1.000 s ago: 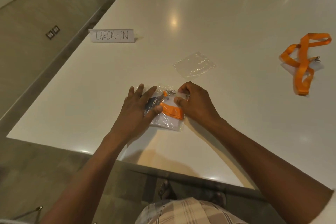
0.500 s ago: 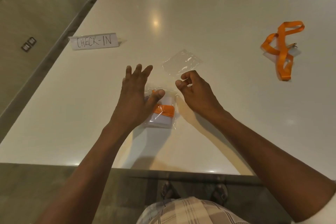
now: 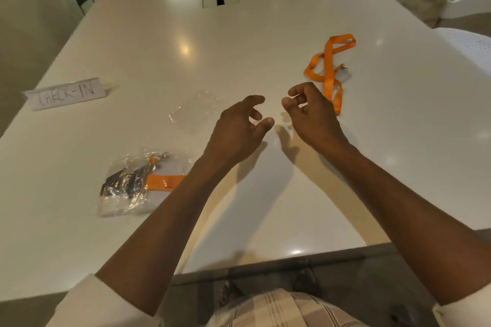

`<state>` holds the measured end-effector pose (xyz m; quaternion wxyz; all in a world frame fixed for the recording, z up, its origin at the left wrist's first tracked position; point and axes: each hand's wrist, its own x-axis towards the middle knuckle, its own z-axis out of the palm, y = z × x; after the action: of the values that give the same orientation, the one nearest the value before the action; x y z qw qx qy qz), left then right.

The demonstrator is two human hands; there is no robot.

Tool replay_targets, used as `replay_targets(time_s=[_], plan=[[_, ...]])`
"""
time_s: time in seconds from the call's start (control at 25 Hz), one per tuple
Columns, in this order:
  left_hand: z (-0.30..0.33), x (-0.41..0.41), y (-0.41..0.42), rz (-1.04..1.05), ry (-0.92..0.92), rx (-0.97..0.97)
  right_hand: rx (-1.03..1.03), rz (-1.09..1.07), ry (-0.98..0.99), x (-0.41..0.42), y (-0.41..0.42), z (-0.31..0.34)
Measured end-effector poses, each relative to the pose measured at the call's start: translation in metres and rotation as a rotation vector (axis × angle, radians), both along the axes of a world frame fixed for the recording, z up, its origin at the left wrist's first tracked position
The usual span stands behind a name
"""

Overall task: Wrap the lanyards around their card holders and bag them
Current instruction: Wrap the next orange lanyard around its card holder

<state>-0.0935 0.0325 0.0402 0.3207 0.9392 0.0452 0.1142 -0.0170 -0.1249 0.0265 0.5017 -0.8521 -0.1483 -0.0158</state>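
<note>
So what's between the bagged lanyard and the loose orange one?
In the head view, both hands, left and right, hover between the bagged lanyard and the loose orange lanyard.

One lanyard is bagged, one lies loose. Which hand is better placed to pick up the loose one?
Right, probably. The right hand hovers empty just beside the loose orange lanyard; the left hand is farther off, nearer the empty bag.

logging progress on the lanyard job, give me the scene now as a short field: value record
bagged set: wrapped lanyard and holder in a clear bag, lying near the left table edge
empty bag: clear bag, flat, beyond the left hand
loose lanyard: orange lanyard, unwrapped, beyond the right hand
left hand: above the table, fingers loosely curled, holds nothing
right hand: same, empty
sign: CHECK-IN card, far left
</note>
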Motion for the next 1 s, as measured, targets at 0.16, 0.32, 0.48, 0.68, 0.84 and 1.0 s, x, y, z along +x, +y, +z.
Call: replay_targets(time_s=[0.16, 0.32, 0.48, 0.68, 0.84, 1.0], plan=[[-0.026, 0.044, -0.041, -0.020, 0.101, -0.036, -0.024, -0.130, -0.127, 0.039, -0.051, -0.010], [-0.051, 0.082, -0.068, 0.016, 0.035, 0.003, -0.096, -0.206, -0.181, 0.081, -0.096, -0.030], [-0.062, 0.118, -0.085, 0.155, 0.006, 0.066, -0.200, -0.187, -0.159, 0.108, -0.115, -0.047], [-0.064, 0.151, -0.095, 0.239, 0.016, 0.142, -0.341, -0.125, -0.177, 0.129, -0.100, -0.049], [-0.059, 0.164, -0.102, 0.281, 0.023, 0.165, -0.418, -0.082, -0.225, 0.139, -0.087, -0.048], [-0.049, 0.174, -0.105, 0.306, 0.130, 0.119, -0.421, -0.052, -0.247, 0.143, -0.082, -0.052]])
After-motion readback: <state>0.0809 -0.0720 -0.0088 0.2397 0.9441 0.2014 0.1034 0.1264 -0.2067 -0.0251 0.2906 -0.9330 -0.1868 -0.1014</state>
